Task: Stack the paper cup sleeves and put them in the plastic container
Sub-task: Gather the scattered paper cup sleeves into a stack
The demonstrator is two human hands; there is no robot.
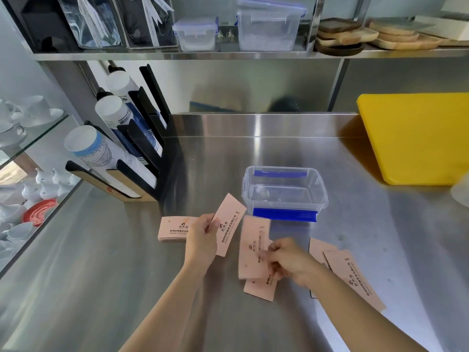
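Flat pink paper cup sleeves lie on a steel counter [106, 288]. My left hand [201, 241] holds one sleeve [232, 221] upright by its lower edge. My right hand [289, 261] grips another sleeve [253, 246], blurred and lifted a little above a further sleeve [260, 288] on the counter. A small stack of sleeves [172, 228] rests left of my left hand. Two more sleeves [355, 273] lie under my right forearm. The clear plastic container [285, 193] with blue clips stands open behind my hands, with nothing inside.
A black rack with paper cups [111, 153] stands at the left. A yellow cutting board [416, 138] leans at the back right. White crockery sits on glass shelves [30, 138] at the far left. Lidded boxes [269, 26] and wooden trays are on the shelf above.
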